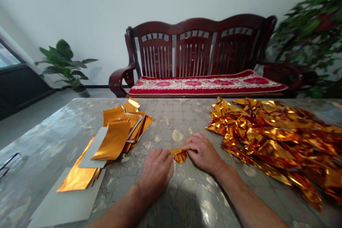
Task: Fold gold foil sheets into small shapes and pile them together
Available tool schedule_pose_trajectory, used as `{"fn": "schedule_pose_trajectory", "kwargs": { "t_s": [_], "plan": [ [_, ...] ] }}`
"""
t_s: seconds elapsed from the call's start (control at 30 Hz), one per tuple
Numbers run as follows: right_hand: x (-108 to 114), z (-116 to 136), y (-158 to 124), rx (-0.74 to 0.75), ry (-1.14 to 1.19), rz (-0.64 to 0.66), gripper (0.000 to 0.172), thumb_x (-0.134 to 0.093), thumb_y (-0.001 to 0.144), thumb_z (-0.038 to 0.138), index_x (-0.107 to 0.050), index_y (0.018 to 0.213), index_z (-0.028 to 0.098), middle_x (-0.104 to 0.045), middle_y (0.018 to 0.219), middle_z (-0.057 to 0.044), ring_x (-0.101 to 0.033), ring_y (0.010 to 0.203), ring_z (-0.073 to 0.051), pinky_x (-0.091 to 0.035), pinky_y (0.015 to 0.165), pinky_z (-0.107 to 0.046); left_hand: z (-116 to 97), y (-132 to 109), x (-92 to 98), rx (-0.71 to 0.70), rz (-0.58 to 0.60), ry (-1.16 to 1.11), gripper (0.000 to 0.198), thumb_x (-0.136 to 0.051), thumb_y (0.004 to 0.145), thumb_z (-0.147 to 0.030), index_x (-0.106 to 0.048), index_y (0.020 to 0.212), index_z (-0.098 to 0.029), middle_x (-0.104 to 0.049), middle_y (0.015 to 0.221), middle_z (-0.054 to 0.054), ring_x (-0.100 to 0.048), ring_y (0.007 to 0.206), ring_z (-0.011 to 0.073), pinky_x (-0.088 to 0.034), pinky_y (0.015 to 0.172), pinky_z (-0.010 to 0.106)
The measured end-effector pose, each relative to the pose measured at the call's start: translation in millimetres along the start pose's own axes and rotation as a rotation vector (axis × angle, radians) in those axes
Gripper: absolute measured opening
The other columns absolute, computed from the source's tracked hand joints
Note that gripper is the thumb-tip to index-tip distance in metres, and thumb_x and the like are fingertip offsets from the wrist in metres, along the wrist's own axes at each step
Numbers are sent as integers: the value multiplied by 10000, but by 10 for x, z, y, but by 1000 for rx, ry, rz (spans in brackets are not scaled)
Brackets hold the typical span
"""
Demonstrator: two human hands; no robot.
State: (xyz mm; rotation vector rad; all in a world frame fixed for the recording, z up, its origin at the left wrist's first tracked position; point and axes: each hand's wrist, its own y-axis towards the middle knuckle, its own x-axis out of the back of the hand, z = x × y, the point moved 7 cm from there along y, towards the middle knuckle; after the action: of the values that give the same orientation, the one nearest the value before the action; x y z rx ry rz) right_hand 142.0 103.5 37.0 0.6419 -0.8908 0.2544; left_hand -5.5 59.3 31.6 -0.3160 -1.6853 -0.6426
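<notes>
My left hand (156,174) and my right hand (203,153) meet at the middle of the table, pinching a small folded piece of gold foil (179,155) between them from either side. Left of my hands lies a loose pile of flat gold foil sheets (125,124), some with white backing cards. A large heap of crumpled gold foil pieces (272,139) spreads over the right side, just beyond my right hand. A pale card (64,203) with a gold sheet (77,178) on it lies at the near left.
The work surface is a grey mottled tabletop (176,121) under glossy covering. A thin black object (9,162) lies at its left edge. Beyond stand a dark red wooden bench (195,50) with a red cushion, a potted plant (64,64) and a leafy plant (307,39).
</notes>
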Motion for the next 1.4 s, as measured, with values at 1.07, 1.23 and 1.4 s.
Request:
{"fn": "schedule_pose_trajectory", "kwargs": {
  "t_s": [1.07,1.23,1.4],
  "plan": [
    [-24,98,-42,-115,165,1,133,-620,829,162,-735,824,228,-690,788,-17,-579,860,-191,-423,799,-296,403,80,-62,386,-171,-767,92,-642,746,-247,-577,725,-186,-571,622,-44,-514,600,129,-325,581,229],
    [43,151,-4,-100,232,-94,119,-626,812,200,-739,809,236,-690,781,-20,-590,851,-193,-441,816,-321,315,118,-14,286,-136,-746,142,-616,774,-294,-694,723,-186,-639,694,-4,-557,694,161,-350,653,255],
    [113,-6,-62,-349,542,-414,274,-629,795,324,-671,1030,190,-697,875,-31,-624,792,-177,-491,753,-307,463,55,-19,526,-339,-1054,281,-603,794,-420,-692,711,-167,-572,612,-18,-495,614,135,-340,612,243]
  ]
}}
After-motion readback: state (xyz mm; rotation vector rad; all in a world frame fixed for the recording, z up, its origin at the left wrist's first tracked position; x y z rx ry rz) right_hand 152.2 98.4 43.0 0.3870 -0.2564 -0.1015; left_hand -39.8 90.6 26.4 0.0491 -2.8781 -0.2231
